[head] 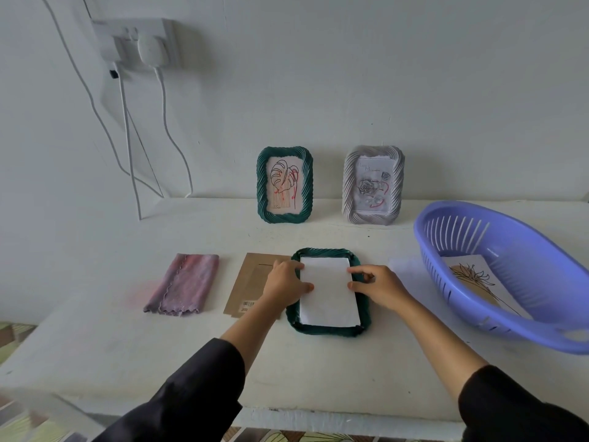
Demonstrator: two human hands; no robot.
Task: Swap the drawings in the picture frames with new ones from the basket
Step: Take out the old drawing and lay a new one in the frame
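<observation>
A dark green picture frame (328, 330) lies face down on the white table, with a white sheet of paper (328, 291) resting in its back opening. My left hand (285, 282) presses the sheet's left edge and my right hand (377, 285) presses its right edge. The frame's brown cardboard backing (248, 282) lies just to the left, partly under my left hand. A second green frame (284, 185) with a leaf drawing and a grey frame (373, 185) with a rose drawing stand against the wall. The purple basket (516, 314) at the right holds a flower drawing (475, 279).
A folded pink-purple cloth (183, 283) lies at the left of the table. White cables (129, 148) hang from a wall socket (140, 43) down to the table's back left. The table's front edge (318, 419) runs just below my forearms.
</observation>
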